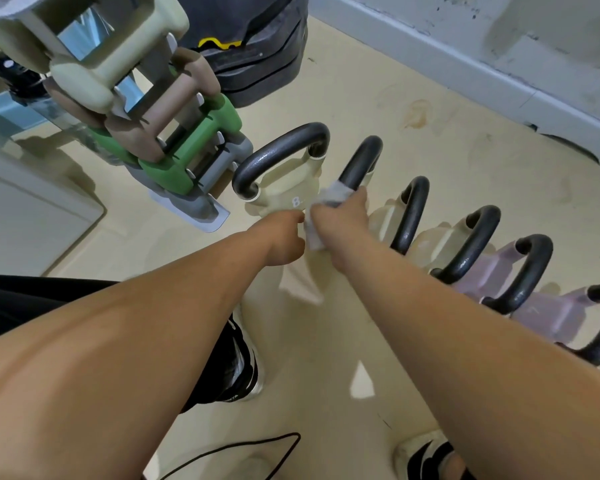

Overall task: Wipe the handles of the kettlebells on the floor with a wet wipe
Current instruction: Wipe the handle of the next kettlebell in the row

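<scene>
Several kettlebells with black handles stand in a row on the beige floor. The leftmost is cream, marked 8, with its handle (278, 150) arching over it. My right hand (343, 216) grips a grey-white wet wipe (335, 194) against the lower near end of the second kettlebell's handle (362, 161). A tail of the wipe hangs below that hand. My left hand (284, 237) is beside it with curled fingers touching the wipe's hanging end; whether it pinches it is hidden. More handles (413, 213) (475, 244) (523, 271) follow to the right, the last ones on lilac bodies.
A dumbbell rack (174, 140) with cream, brown and green dumbbells stands at the left, close to the first kettlebell. Black stacked equipment (253, 64) sits behind. A grey wall base (465, 57) runs along the right. My shoes (243, 358) (426, 459) and a black cable (243, 448) lie near.
</scene>
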Demonstrator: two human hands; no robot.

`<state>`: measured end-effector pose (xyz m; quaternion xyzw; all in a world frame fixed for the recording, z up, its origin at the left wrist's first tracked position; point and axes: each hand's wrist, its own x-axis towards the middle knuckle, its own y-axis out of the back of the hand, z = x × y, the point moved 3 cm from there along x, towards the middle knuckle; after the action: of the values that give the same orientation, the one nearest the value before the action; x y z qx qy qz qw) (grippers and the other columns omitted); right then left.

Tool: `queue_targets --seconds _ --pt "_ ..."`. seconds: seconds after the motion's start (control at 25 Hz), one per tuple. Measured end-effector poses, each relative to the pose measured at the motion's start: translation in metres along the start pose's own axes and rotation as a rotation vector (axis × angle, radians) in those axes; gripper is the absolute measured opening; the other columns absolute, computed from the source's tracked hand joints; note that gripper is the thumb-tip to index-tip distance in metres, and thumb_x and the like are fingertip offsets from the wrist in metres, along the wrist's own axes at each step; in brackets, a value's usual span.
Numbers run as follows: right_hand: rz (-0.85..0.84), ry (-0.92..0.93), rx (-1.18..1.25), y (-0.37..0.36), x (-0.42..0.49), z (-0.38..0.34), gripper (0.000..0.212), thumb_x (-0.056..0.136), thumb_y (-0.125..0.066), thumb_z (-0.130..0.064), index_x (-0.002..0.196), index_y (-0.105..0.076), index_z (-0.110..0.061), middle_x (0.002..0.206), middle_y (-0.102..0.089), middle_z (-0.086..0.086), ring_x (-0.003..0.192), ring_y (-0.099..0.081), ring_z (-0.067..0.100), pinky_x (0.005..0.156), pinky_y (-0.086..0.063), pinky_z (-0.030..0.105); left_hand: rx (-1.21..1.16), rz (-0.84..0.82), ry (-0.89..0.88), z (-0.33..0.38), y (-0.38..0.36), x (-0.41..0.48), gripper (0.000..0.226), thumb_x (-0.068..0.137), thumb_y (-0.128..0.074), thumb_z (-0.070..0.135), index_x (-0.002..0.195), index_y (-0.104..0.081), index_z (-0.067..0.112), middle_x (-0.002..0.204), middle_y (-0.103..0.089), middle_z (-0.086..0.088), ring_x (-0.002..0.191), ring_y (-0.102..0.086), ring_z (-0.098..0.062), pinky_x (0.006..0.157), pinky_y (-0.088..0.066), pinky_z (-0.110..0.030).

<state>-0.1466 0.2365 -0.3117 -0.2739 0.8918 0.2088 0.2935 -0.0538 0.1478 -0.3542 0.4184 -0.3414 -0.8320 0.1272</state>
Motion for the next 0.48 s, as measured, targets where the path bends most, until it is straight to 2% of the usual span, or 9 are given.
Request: queue_targets --seconds 0.08,0.12,0.16,0.2,0.28,0.32,0.36,0.48 --pt "-0.080 0.082 -0.191 0.000 -0.019 0.021 0.087 0.086 -0.061 -0.005 0.158 -0.015 -0.020 0.142 -0.051 0.010 0.118 -0.059 0.030 0.100 -0.051 0.042 -0.005 0.006 0.007 0.001 0.000 -0.003 0.060 0.092 -0.057 0.019 0.150 -0.042 0.021 0.146 -0.054 -0.005 0.127 -0.056 -0.026 0.100 -0.049 -0.035" --pt "-0.118 0.111 -0.258 0.002 -0.023 0.036 0.091 0.086 -0.059 -0.008 0.160 -0.010 -0.025 0.144 -0.051 0.005 0.123 -0.057 0.028 0.103 -0.049 0.040 -0.012 0.001 0.016 0.002 -0.001 -0.005 0.065 0.092 -0.057 0.019 0.154 -0.038 0.020 0.150 -0.051 -0.006 0.131 -0.054 -0.026 0.102 -0.048 -0.035" --pt "-0.134 0.123 -0.283 0.005 -0.021 0.042 0.089 0.085 -0.059 -0.013 0.160 -0.012 -0.028 0.143 -0.053 0.002 0.124 -0.057 0.026 0.103 -0.049 0.039 -0.020 0.009 0.020 0.004 -0.001 -0.007 0.067 0.092 -0.057 0.018 0.155 -0.035 0.019 0.152 -0.049 -0.006 0.133 -0.052 -0.027 0.104 -0.047 -0.035" --pt "-0.137 0.128 -0.251 0.008 -0.015 0.039 0.083 0.084 -0.061 -0.019 0.156 -0.023 -0.026 0.137 -0.058 0.001 0.120 -0.059 0.025 0.099 -0.051 0.038 -0.031 0.032 0.018 0.006 0.000 -0.008 0.066 0.091 -0.057 0.016 0.154 -0.037 0.019 0.150 -0.050 -0.006 0.132 -0.053 -0.028 0.104 -0.047 -0.035" --pt "-0.130 0.096 -0.096 0.010 -0.010 0.019 0.057 0.083 -0.069 -0.022 0.136 -0.047 -0.018 0.112 -0.065 0.002 0.102 -0.064 0.023 0.080 -0.053 0.032 -0.065 0.106 -0.020 0.013 0.006 -0.012 0.054 0.086 -0.056 0.012 0.139 -0.051 0.019 0.133 -0.061 -0.006 0.121 -0.060 -0.030 0.096 -0.052 -0.035" --pt "-0.084 0.043 -0.017 0.010 -0.006 0.006 0.045 0.085 -0.070 -0.022 0.126 -0.051 -0.015 0.102 -0.064 0.002 0.094 -0.065 0.024 0.071 -0.050 0.030 -0.099 0.148 -0.044 0.018 0.010 -0.013 0.044 0.084 -0.056 0.011 0.128 -0.056 0.019 0.120 -0.065 -0.004 0.112 -0.063 -0.030 0.090 -0.054 -0.036" --pt "-0.036 0.001 0.036 0.011 -0.001 -0.010 0.040 0.089 -0.068 -0.024 0.124 -0.051 -0.013 0.099 -0.061 0.003 0.092 -0.065 0.025 0.071 -0.049 0.030 -0.155 0.194 -0.050 0.022 0.015 -0.015 0.039 0.083 -0.056 0.012 0.121 -0.057 0.020 0.109 -0.065 -0.002 0.104 -0.064 -0.027 0.086 -0.055 -0.035" --pt "0.016 -0.095 -0.036 0.024 0.022 -0.042 0.057 0.090 -0.067 -0.029 0.136 -0.041 -0.008 0.111 -0.055 0.010 0.099 -0.057 0.028 0.090 -0.052 0.038 -0.455 0.346 -0.018 0.032 0.029 -0.016 0.024 0.086 -0.055 0.014 0.108 -0.060 0.022 0.095 -0.063 0.003 0.084 -0.059 -0.018 0.077 -0.053 -0.032"
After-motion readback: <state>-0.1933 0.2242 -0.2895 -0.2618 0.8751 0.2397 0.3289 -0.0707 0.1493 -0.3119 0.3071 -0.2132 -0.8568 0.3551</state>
